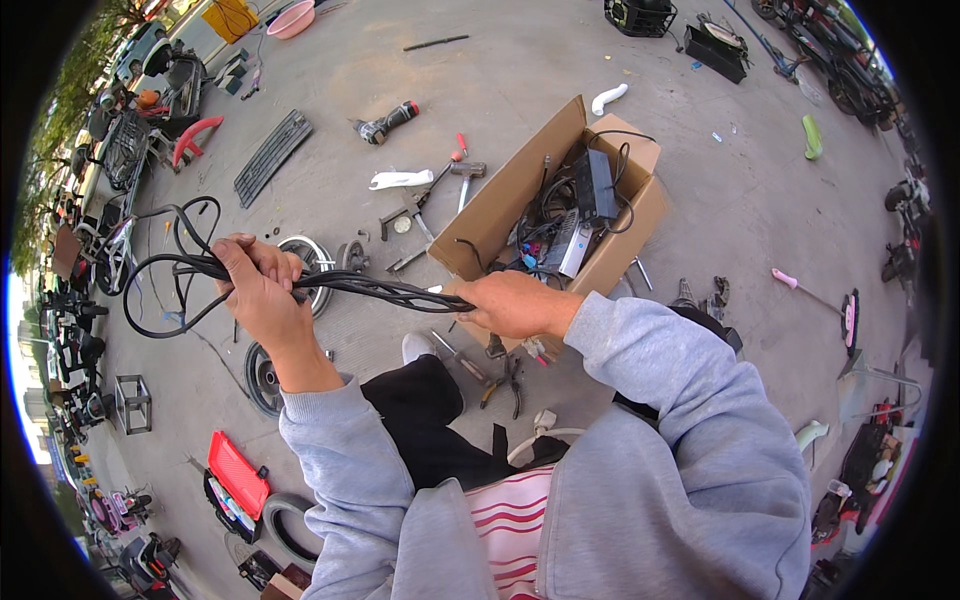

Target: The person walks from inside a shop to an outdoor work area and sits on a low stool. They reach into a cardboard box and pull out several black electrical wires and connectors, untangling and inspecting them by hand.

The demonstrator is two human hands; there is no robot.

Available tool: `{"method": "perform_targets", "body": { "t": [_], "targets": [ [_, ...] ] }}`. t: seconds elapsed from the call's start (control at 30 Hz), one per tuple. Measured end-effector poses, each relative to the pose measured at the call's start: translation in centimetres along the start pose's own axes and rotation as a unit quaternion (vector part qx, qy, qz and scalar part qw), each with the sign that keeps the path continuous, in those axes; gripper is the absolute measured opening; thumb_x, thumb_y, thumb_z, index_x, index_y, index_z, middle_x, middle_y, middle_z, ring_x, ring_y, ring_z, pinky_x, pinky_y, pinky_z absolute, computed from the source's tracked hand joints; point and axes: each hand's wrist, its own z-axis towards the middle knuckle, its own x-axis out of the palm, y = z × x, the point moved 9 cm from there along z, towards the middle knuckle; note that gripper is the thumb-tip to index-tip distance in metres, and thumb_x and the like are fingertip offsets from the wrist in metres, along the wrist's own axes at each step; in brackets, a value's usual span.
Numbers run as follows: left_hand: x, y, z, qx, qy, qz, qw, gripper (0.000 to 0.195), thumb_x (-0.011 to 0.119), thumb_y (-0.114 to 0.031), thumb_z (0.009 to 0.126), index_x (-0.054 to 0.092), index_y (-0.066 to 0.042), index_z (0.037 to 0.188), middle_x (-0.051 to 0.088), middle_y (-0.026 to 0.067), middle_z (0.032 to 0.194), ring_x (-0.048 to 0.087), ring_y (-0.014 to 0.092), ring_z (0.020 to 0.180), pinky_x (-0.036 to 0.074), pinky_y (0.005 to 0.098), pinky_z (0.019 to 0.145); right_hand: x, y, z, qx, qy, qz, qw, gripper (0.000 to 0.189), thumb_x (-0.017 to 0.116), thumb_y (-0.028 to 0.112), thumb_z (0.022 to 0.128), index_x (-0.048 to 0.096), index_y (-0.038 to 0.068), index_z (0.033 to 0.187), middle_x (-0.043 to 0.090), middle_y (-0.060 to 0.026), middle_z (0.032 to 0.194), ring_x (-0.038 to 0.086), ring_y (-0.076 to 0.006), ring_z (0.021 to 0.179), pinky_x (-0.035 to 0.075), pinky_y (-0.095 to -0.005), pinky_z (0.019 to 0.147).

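Note:
A bundle of black cables (379, 290) is stretched between my two hands. My left hand (259, 281) is closed around it, and loose loops stick out beyond that hand to the left. My right hand (510, 304) grips the bundle's other end, in front of the near edge of an open cardboard box (506, 184). Inside the box lie a black power adapter (595, 187), a silver metal-cased unit (571, 247) and more tangled black cables. One cable from the adapter hangs over the box's rim.
Around the box on the concrete lie a hammer (468, 171), a cordless power tool (386, 122), pliers (512, 386), a screwdriver (469, 367) and wheel rims (262, 379). Further left are a black slatted panel (273, 159), a red tool case (238, 472) and a tire (289, 525). Parked scooters line both sides.

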Motion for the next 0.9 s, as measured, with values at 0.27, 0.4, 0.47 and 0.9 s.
{"method": "perform_targets", "body": {
  "t": [0.27,0.4,0.47,0.9],
  "targets": [
    [7.0,4.5,-3.8,-0.075,0.3,0.325,0.894,0.028,0.061,-0.02,0.091,0.063,-0.008,0.117,0.053,-0.0015,0.07,0.048,0.009,0.063,0.039,0.0238,0.059,-11.9,0.5,-0.9,-0.018,-0.301,-0.257,0.918,0.006,0.056,0.009,0.075,0.057,0.005,0.079,0.06,-0.0107,0.07,0.06,-0.0315,0.073,0.043,-0.0437,0.064],
    [11.7,6.3,-7.8,0.015,0.42,0.406,0.812,0.033,0.061,-0.015,0.089,0.058,-0.001,0.119,0.062,0.0126,0.114,0.058,0.026,0.107,0.044,0.0342,0.089,-12.6,4.0,-0.8,-0.087,-0.347,-0.306,0.882,0.011,0.058,0.006,0.072,0.06,0.006,0.082,0.06,-0.0081,0.072,0.061,-0.0272,0.074,0.046,-0.0374,0.068],
    [12.1,6.5,-8.4,-0.013,0.405,0.383,0.831,0.032,0.066,-0.017,0.085,0.059,-0.002,0.113,0.065,0.016,0.1,0.062,0.032,0.092,0.048,0.0346,0.081,-12.5,4.5,-0.3,-0.102,-0.323,-0.293,0.894,0.011,0.058,0.005,0.072,0.062,0.007,0.082,0.061,-0.0078,0.072,0.061,-0.0261,0.075,0.047,-0.0357,0.069],
    [2.8,9.6,-0.3,-0.069,0.137,0.604,0.782,0.035,0.061,-0.033,0.084,0.067,0.001,0.078,0.063,0.0187,0.067,0.06,0.034,0.066,0.046,0.0378,0.064,-16.9,7.7,-3.9,-0.152,-0.432,-0.179,0.871,0.039,0.066,0.007,0.078,0.056,0.0,0.116,0.056,-0.0166,0.116,0.057,-0.0277,0.102,0.043,-0.0358,0.093]
  ]
}}
